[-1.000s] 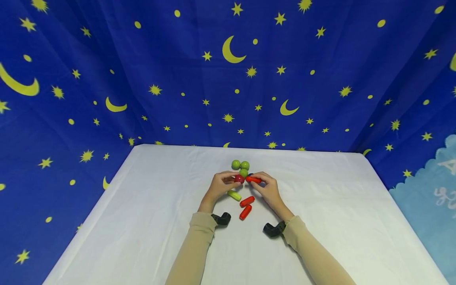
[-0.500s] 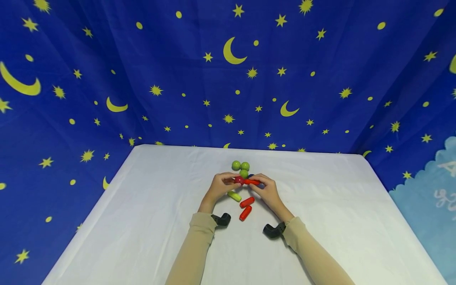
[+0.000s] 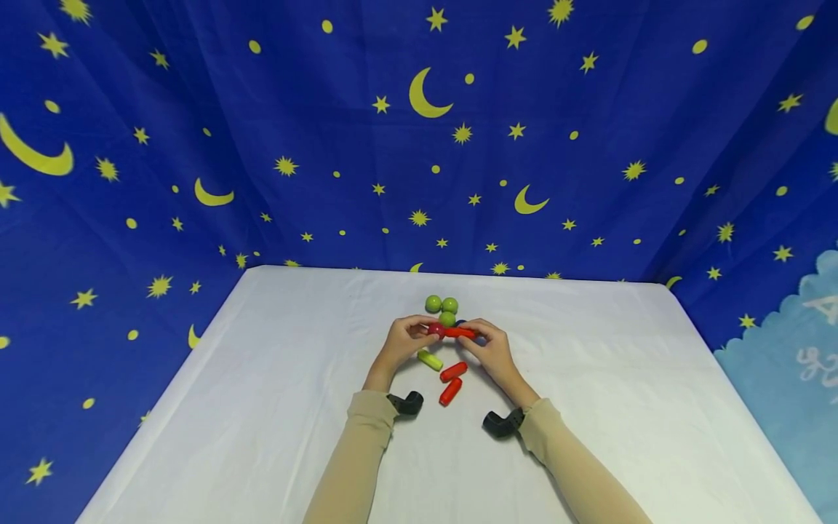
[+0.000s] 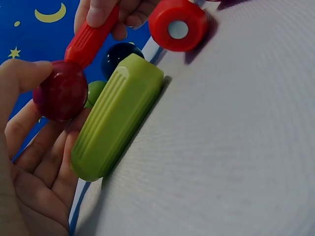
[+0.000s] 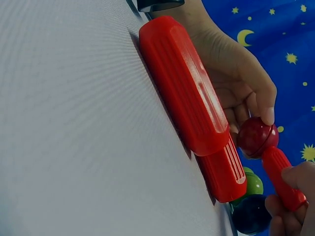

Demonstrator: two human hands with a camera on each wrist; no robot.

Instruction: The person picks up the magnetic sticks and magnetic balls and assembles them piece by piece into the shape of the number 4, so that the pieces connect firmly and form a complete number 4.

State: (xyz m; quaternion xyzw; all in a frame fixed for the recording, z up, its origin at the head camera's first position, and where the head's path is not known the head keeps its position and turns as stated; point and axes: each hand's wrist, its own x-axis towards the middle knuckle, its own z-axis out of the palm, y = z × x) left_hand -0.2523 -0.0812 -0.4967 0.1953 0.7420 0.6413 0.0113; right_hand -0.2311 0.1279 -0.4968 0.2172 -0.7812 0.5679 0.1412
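Observation:
My left hand [image 3: 400, 345] pinches a dark red ball [image 4: 61, 91] between thumb and fingers. Opposite it, my right hand [image 3: 492, 349] grips a red ribbed rod [image 5: 283, 178], whose end touches the ball. Below the hands lie a yellow-green rod [image 4: 118, 118] and two loose red rods, one nearer [image 3: 450, 391] and one farther [image 3: 454, 371]. In the left wrist view a pale round disc shows in one red rod's end. Just beyond the hands is a green ball [image 3: 447, 319], with a dark blue ball [image 5: 251, 214] beside it, partly hidden by my right hand in the head view.
Two more green balls, one on the left [image 3: 433, 303] and one on the right [image 3: 449, 305], sit farther back on the white-covered table [image 3: 294, 378]. A blue curtain [image 3: 340, 131] with yellow moons and stars stands behind the table. Each wrist carries a black camera mount.
My right hand has brought the red rod leftward until its end meets the red ball. Ball and rod then shifted slightly left together. The loose pieces stayed in place.

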